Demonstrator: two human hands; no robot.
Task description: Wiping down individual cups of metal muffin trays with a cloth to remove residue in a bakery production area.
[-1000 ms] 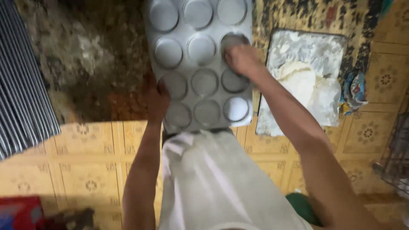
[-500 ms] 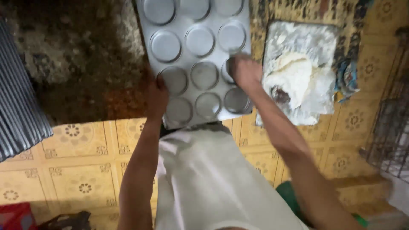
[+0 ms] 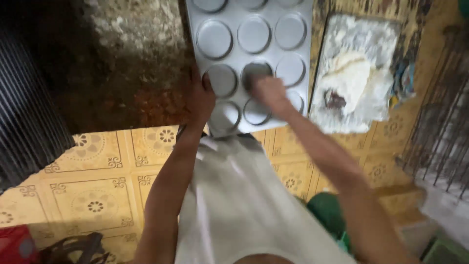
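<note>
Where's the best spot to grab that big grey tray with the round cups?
Probably the flat rim of the tray, coming from its left edge, where the left hand already holds it. The cups are shallow hollows, and the right hand covers the middle.

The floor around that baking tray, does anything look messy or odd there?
Yes. Left of the grey cupped tray, the floor is dark, stained and crusted. On its right, a floured board holds pale dough with a dark lump in it, too blurred to identify.

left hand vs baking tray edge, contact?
Touching. The head view shows the left hand laid over the left edge of the grey baking tray, its fingers lying on the metal beside a round cup.
</note>
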